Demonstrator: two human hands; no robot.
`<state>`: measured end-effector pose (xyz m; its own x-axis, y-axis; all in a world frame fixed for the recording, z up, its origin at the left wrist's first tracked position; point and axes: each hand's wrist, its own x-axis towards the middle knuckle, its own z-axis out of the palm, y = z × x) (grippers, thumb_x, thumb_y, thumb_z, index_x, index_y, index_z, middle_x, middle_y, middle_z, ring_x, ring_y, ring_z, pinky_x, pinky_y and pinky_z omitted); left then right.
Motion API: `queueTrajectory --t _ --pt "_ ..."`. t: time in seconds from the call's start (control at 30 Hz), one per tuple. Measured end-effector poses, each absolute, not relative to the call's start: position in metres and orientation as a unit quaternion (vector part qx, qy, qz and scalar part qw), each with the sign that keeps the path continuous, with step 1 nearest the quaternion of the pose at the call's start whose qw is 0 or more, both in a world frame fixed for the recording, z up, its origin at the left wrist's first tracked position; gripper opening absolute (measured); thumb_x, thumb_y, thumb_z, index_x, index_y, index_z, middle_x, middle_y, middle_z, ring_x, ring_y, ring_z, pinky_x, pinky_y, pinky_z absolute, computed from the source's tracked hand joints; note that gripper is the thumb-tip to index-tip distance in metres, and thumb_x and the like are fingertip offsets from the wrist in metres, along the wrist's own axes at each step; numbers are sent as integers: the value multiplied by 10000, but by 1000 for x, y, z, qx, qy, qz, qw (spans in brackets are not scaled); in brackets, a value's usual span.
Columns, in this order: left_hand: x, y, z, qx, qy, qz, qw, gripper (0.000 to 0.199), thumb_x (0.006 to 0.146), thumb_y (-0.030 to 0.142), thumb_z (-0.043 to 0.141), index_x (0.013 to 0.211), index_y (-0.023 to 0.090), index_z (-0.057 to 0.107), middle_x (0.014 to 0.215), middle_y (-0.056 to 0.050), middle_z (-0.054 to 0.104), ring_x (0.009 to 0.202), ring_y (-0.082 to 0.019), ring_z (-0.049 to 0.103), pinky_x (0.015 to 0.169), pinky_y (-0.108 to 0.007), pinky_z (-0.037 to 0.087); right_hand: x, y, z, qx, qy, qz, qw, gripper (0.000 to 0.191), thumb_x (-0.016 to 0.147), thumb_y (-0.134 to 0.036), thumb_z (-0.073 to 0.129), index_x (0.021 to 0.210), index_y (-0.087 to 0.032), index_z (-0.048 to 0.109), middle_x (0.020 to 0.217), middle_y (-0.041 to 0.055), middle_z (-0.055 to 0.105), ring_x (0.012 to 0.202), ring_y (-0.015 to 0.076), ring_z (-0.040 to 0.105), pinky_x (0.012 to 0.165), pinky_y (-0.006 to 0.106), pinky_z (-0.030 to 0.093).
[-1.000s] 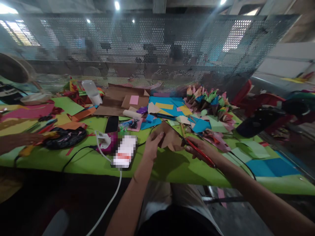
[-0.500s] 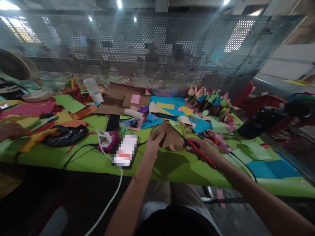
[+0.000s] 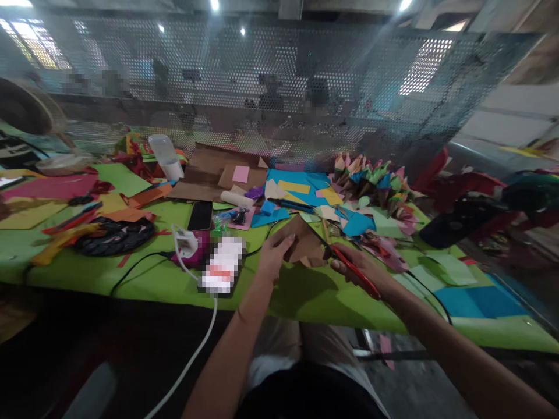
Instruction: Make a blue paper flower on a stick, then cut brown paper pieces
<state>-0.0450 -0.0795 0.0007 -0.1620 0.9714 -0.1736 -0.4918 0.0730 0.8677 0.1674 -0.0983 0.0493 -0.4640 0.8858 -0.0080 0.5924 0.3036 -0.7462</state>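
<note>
My left hand [image 3: 276,251] pinches the left side of a piece of brown paper [image 3: 303,238], thumb on top, held just above the green table cover. A pair of red-handled scissors [image 3: 358,272] is in my right hand [image 3: 356,265], fingers wrapped round the handles. The dark blades point up and left and meet the paper's right edge. A small flap of the paper curls at its lower edge. Whether the blades are apart is too small to tell.
Left of my hands lie a lit phone [image 3: 223,265], a purple socket block [image 3: 191,247] with a white cable, and a dark phone [image 3: 201,216]. Paper cones [image 3: 371,177] stand at the back right. A dark bottle [image 3: 445,224] lies at right; a perforated metal screen [image 3: 244,87] rises behind.
My hands and the brown paper stay nearly in place, with the scissors still at its right edge. A co-worker's hand at the far left has gone out of view.
</note>
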Motion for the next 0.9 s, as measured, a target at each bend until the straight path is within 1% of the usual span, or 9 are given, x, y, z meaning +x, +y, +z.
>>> queueTrajectory --t 0.2,0.3,0.37,0.47,0.53,0.63,0.73,0.8,0.9 --pt "-45 -80 0 270 419 629 596 494 498 439 923 872 146 790 889 -102 782 806 -231 729 783 -332 581 165 -98 47 -482 -748 392 234 534 763 -747 599 805 -219 538 629 -30 481 493 114 470 413 217 370" --pt "-44 -81 2 272 419 629 596 464 500 437 916 846 157 787 870 -82 778 792 -214 723 773 -321 573 164 -98 43 -495 -731 406 236 519 744 -732 618 782 -222 527 602 -44 455 443 99 433 382 214 334" --pt "-45 -81 3 272 424 628 593 459 496 435 917 837 158 784 867 -82 779 796 -220 723 780 -327 571 163 -98 40 -508 -714 422 233 527 737 -741 607 808 -225 531 594 -56 434 411 93 411 362 217 324" --pt "-45 -80 3 269 422 632 592 465 456 423 934 809 162 781 857 -77 782 803 -232 725 791 -336 574 162 -97 37 -516 -705 429 229 544 745 -759 571 845 -225 537 586 -65 410 390 94 404 349 220 335" --pt "-45 -80 3 268 420 632 594 457 453 418 937 802 166 783 851 -72 784 802 -231 727 793 -333 576 162 -97 37 -511 -719 411 230 544 754 -760 560 840 -223 541 606 -54 429 407 97 424 352 218 354" --pt "-45 -82 2 276 413 627 600 453 495 433 925 839 169 795 870 -76 791 813 -234 734 799 -333 581 164 -98 40 -496 -743 385 232 557 757 -767 553 846 -218 557 688 -14 507 495 121 507 397 228 439" --pt "-44 -83 2 286 411 616 608 469 502 452 923 863 178 802 884 -81 794 823 -246 742 801 -348 588 166 -98 43 -496 -749 380 221 575 759 -774 547 903 -217 568 743 8 550 568 149 565 455 254 512" --pt "-44 -84 2 292 422 608 606 470 497 448 930 868 189 806 891 -83 796 846 -258 747 816 -360 592 166 -98 43 -500 -749 379 215 575 766 -773 540 928 -221 566 751 8 552 567 150 566 450 257 513" --pt "-45 -84 3 301 436 608 592 449 509 443 931 866 199 811 912 -88 800 900 -277 750 847 -368 591 165 -98 43 -499 -749 375 222 552 770 -769 536 881 -228 551 720 -8 519 534 139 539 416 244 477"
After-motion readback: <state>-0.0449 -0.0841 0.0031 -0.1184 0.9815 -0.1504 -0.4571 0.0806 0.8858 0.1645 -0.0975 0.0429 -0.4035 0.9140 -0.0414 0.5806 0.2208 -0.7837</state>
